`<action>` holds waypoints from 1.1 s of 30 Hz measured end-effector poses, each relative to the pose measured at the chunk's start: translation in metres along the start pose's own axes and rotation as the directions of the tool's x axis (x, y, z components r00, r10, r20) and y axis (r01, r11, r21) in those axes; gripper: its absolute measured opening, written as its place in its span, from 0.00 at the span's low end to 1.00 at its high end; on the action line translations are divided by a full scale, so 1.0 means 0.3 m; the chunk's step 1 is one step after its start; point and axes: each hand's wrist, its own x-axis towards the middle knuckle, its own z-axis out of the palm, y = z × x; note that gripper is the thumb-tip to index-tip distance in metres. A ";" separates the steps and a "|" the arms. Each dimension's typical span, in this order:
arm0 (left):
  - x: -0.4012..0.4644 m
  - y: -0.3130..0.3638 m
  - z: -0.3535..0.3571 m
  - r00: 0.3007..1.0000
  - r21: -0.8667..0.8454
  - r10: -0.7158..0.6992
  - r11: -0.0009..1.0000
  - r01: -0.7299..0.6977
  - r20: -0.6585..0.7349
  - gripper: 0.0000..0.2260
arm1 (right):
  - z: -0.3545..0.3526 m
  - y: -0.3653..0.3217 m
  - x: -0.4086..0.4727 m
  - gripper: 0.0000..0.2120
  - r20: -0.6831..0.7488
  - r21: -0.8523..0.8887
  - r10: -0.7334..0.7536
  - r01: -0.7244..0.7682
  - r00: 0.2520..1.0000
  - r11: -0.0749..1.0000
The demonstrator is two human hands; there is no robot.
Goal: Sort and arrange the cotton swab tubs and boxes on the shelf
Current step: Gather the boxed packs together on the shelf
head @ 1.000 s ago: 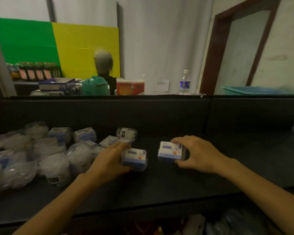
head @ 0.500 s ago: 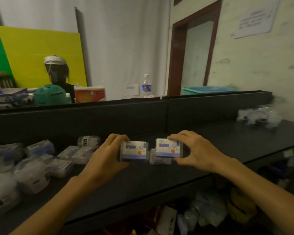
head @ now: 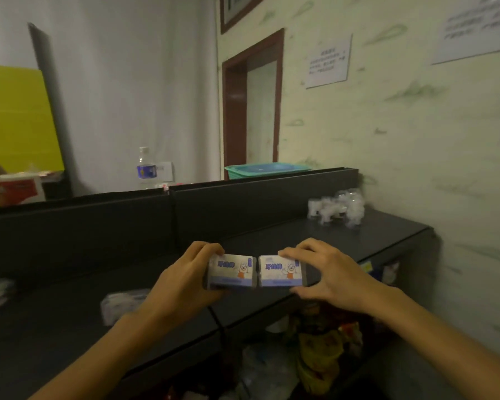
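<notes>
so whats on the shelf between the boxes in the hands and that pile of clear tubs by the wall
Nothing: in the head view the dark shelf is bare between the two boxes and the clear tubs.

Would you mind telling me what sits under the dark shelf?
Under the shelf, a lower level shows yellow and red packets and clear bags; the shelf covers whatever lies further back.

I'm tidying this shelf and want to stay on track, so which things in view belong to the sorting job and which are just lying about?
Part of the job:
- left box, in the left hand
- right box, in the right hand
- tubs at the shelf's far right
- wrapped pack
- shelf

Just lying about:
- water bottle
- teal tray
- wall notice
</notes>
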 end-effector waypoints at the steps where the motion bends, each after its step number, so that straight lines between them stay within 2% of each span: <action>1: 0.031 0.037 0.038 1.000 0.001 0.013 1.000 -0.013 0.006 0.30 | -0.013 0.048 -0.027 0.33 -0.001 0.002 0.011 -0.011 1.000 1.000; 10: 0.289 0.317 0.323 0.990 -0.083 0.116 0.991 -0.109 0.082 0.29 | -0.147 0.431 -0.236 0.34 -0.005 -0.078 0.093 -0.093 0.996 0.993; 17: 0.469 0.373 0.490 0.976 -0.130 0.159 0.982 -0.140 0.150 0.29 | -0.151 0.643 -0.277 0.34 -0.017 -0.108 0.169 -0.170 0.985 0.979; 24: 0.692 0.340 0.665 0.971 -0.185 0.125 0.979 -0.087 0.202 0.29 | -0.133 0.896 -0.180 0.34 0.022 -0.151 0.205 -0.200 0.978 0.968; 33: 0.907 0.039 0.749 0.994 -0.124 0.003 0.992 0.011 0.112 0.29 | -0.034 1.137 0.229 0.33 0.101 -0.090 0.148 -0.139 0.984 0.986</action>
